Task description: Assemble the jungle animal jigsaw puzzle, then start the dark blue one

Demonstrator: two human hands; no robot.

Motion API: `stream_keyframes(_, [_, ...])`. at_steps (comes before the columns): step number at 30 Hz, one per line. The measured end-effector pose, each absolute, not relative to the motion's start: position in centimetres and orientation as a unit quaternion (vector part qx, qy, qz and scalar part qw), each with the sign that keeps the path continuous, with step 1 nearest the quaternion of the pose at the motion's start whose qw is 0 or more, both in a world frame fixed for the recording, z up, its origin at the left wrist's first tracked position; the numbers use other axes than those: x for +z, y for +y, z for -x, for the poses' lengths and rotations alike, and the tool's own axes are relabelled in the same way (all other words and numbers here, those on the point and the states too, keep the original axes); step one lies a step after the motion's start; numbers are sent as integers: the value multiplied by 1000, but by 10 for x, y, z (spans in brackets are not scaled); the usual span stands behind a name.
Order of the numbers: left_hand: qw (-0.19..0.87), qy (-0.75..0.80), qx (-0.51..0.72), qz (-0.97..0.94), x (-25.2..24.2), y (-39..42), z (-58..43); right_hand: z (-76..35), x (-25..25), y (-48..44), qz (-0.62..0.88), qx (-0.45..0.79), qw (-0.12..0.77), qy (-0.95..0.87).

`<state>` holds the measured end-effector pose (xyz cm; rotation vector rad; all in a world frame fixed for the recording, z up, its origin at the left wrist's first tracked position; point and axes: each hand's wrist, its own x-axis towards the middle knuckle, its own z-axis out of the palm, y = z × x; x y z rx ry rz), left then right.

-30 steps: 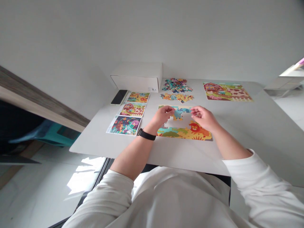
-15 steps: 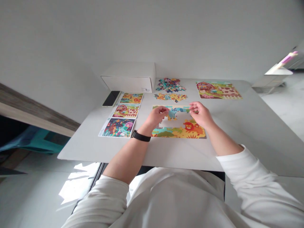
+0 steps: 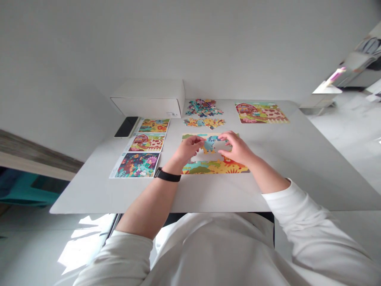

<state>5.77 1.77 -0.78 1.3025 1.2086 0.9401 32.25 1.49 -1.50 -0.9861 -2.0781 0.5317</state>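
Note:
A jigsaw puzzle point(image 3: 208, 169) lies in front of me, its border joined and a bare gap in its middle. Along its lower side show green bushes and yellow ground; a lion is partly covered by my right hand point(image 3: 233, 147). A blue elephant section point(image 3: 209, 145) of puzzle pieces sits in the upper part of the gap. My left hand point(image 3: 190, 149) is closed in a pinch at the left edge of that section, on a puzzle piece largely hidden by the fingers. On the other side, my right hand hovers with thumb and fingers apart, fingertips by the puzzle's upper edge.
Behind the puzzle lie a pile of yellow puzzle pieces point(image 3: 205, 122) and a darker mixed pile point(image 3: 204, 108). Three picture sheets point(image 3: 137, 165), a phone point(image 3: 126, 127) and a white box point(image 3: 149, 105) are on the left. A farm puzzle point(image 3: 262, 113) lies back right.
My right hand has moved left, closer to the elephant section and my left hand. My left hand keeps its pinch there. The whole view has shifted slightly as the head turned.

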Motion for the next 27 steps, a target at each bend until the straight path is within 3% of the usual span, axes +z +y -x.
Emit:
stream_keyframes(10, [545,502,390,-547,-8,15,-62,-318,-4,6,343,172,317,-867])
stream_keyframes(27, [515,521,385,-562,-5,13,-63,-329,-7,16,356,154,318,-865])
